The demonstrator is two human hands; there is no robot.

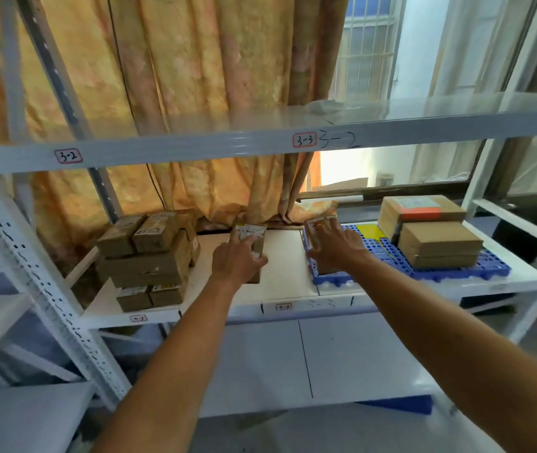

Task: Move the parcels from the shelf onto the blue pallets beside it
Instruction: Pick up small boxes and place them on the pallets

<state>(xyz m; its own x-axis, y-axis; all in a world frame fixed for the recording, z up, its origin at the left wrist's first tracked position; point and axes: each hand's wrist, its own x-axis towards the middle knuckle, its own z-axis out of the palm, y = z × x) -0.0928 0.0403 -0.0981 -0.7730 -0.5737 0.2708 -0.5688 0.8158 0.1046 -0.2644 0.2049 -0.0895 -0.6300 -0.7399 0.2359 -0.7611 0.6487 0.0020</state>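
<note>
A stack of several brown parcels (149, 256) stands on the left of the white shelf (286, 282). My left hand (236, 261) grips a small brown parcel with a white label (251, 235) over the middle of the shelf. My right hand (336, 245) rests with spread fingers on another small labelled parcel (316, 228), which sits at the left end of the blue pallet (450, 273). Two larger cardboard boxes sit on the pallet's right part, one flat (437, 245), one behind it with an orange label (421, 209). A yellow sheet (370, 231) lies on the pallet.
An upper shelf board (260, 145) marked 3-2 and 3-3 runs across above my hands. White perforated uprights (31, 273) frame the left side. An orange curtain (195, 76) and a window hang behind. A lower white shelf (342, 361) lies below.
</note>
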